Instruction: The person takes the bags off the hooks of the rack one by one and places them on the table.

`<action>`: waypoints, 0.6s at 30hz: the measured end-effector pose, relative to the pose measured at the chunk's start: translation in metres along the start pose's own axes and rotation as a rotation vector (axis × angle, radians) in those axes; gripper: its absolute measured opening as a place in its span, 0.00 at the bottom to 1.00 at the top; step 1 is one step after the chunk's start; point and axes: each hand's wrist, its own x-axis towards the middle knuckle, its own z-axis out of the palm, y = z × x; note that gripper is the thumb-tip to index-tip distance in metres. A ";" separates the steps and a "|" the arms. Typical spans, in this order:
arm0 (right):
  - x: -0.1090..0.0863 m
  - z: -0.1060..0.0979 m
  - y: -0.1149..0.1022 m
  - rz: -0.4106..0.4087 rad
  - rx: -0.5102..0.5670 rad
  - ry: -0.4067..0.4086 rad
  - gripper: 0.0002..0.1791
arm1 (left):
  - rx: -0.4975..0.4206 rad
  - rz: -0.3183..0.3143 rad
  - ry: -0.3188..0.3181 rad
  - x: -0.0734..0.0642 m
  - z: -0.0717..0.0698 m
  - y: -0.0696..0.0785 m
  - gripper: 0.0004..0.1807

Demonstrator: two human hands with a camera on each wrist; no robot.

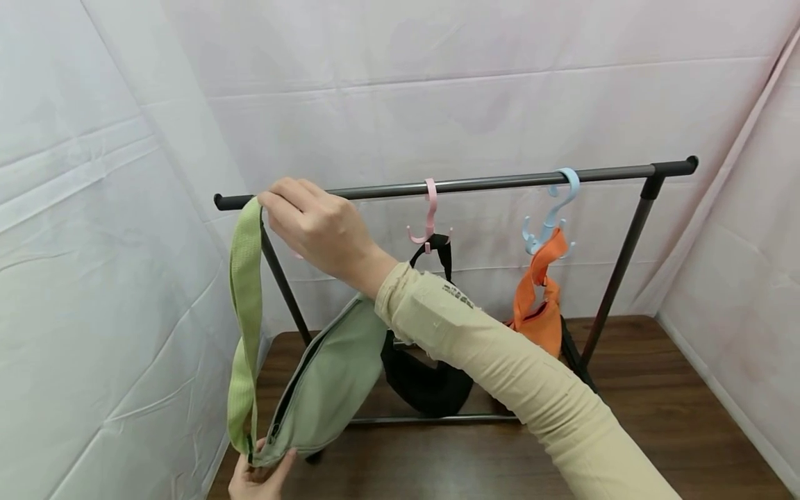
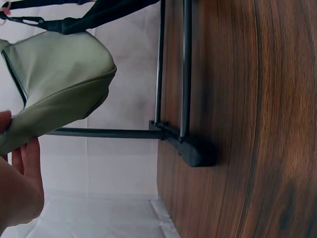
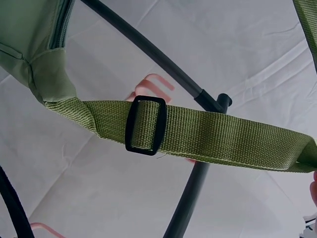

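Observation:
A sage-green waist bag (image 1: 340, 375) with a dark zipper hangs tilted in front of the rack. My right hand (image 1: 321, 226) pinches its lime-green strap (image 1: 246, 271) up at the left end of the rail. Lower down, my left hand (image 1: 259, 479) holds the bag's bottom corner, thumb on one side and fingers on the other. The left wrist view has this hand (image 2: 22, 183) under the fabric of the bag (image 2: 64, 74). A black slider buckle (image 3: 145, 125) sits on the strap in the right wrist view, where only fingertips show at the right edge.
The dark metal rack (image 1: 494, 182) stands on a wood-grain surface (image 1: 675, 410). From its rail, a pink hook (image 1: 431, 208) carries a black bag (image 1: 428, 382), and a blue hook (image 1: 553, 215) carries an orange bag (image 1: 540, 326). White cloth (image 1: 437, 125) surrounds the area.

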 end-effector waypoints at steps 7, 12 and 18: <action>-0.002 -0.001 0.005 0.033 0.004 0.025 0.13 | -0.017 0.184 0.062 0.002 -0.001 0.000 0.28; -0.006 -0.003 0.009 0.057 0.017 0.021 0.11 | -0.054 0.290 0.065 0.009 -0.010 0.008 0.29; -0.012 -0.005 0.014 0.102 0.030 0.012 0.11 | -0.232 0.328 0.110 0.021 -0.021 0.018 0.30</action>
